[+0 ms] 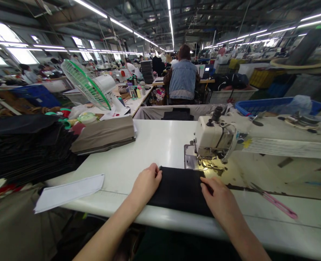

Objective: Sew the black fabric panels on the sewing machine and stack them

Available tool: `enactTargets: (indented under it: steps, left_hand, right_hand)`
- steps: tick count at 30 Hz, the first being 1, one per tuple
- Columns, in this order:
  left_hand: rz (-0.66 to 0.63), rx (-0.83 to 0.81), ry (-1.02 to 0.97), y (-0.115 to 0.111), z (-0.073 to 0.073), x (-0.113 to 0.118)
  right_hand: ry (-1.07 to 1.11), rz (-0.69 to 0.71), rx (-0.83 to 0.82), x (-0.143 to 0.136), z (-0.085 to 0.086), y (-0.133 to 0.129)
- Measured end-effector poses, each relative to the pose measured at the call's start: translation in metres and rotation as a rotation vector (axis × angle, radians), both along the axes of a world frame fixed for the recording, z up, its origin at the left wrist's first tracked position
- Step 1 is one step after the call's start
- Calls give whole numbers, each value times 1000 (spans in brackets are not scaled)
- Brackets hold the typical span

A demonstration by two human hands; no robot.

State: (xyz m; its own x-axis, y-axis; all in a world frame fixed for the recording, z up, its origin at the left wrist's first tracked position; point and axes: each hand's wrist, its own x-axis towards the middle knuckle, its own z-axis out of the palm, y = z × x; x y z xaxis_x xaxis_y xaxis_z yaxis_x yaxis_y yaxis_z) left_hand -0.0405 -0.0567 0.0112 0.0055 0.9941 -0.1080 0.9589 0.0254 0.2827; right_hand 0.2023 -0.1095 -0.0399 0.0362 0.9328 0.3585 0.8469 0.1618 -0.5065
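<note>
A black cloth piece (180,188) lies on the white sewing table (160,145), its near part over the front edge. My left hand (149,181) pinches its upper left corner. On the right side, my right hand (217,194) holds the cloth near its upper right corner, thumb and fingers close together. Just beyond the cloth's far right edge stands a sewing machine (212,134), its presser foot and metal plate near my right hand. Pink-handled snips (277,203) lie to the right of that hand.
At the left are a stack of brown cloth (106,134), a pile of black cloth (24,145), a white strip (70,192) and a fan (89,83). A seated person (183,79) in a denim vest is ahead. A blue basket (277,105) stands behind the machine.
</note>
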Motion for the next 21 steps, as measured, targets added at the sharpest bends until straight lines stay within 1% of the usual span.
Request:
enactTargets:
  steps: [2, 3, 4, 6, 7, 8, 9, 10, 11, 13, 15, 18, 21]
  left_hand:
    - [-25, 68, 92, -1, -1, -2]
    - [-84, 143, 119, -1, -2, -4]
    - [-193, 229, 128, 1, -2, -7]
    - [-518, 358, 94, 5, -2, -11]
    - [-675, 374, 67, 6, -3, -11]
    - [-783, 361, 43, 7, -3, -9]
    - [-826, 335, 27, 7, -4, -5]
    - [-809, 315, 23, 5, -6, 0]
    - [-756, 310, 29, 1, -9, 6]
    - [-643, 346, 62, -10, -17, 18]
    - [-589, 402, 92, -21, -28, 25]
    - [-585, 424, 122, -31, -39, 23]
    - [-564, 392, 107, -32, -39, 22]
  right_hand:
    - [-72, 15, 29, 0, 4, 0]
    - [-104, 50, 59, -1, 5, 1]
    - [-127, 106, 90, -2, 7, 3]
    - [-140, 237, 132, -8, 9, 8]
    - [-134, 281, 130, -13, 9, 11]
    - [-125, 304, 114, -19, 10, 13]
    - [-117, 299, 90, -26, 10, 15]
    - [-115, 273, 66, -33, 11, 16]
    - [-121, 242, 47, -40, 11, 16]
    - [-144, 186, 33, -49, 9, 13]
    - [-165, 158, 40, -50, 4, 5]
    - [-179, 144, 69, -32, -5, -10]
    - [-191, 161, 114, -4, -8, -22]
